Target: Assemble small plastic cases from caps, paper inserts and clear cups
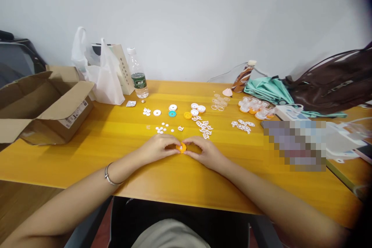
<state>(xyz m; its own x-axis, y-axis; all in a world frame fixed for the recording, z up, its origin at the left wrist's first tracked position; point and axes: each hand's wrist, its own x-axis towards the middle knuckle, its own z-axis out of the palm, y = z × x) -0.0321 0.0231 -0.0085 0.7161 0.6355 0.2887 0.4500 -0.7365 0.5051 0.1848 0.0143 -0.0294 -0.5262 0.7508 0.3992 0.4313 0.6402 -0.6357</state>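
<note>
Both of my hands meet at the middle of the yellow wooden table (122,170), pinching a small orange round plastic piece (182,147) between their fingertips. My left hand (158,147), with a silver bracelet on its wrist, closes on the piece from the left. My right hand (203,151) closes on it from the right. Just beyond my fingers lie several small white round bits (161,128) and white lattice-like parts (204,126). Further back sit white, teal (172,113) and orange rings and caps (187,115).
An open cardboard box (43,104) stands at the left, with white plastic bags (106,75) and a water bottle (138,74) behind. At the right lie assembled orange-and-clear pieces (255,108), a brown drink bottle (243,77), teal fabric (267,90), a dark bag (334,81) and a blurred patch.
</note>
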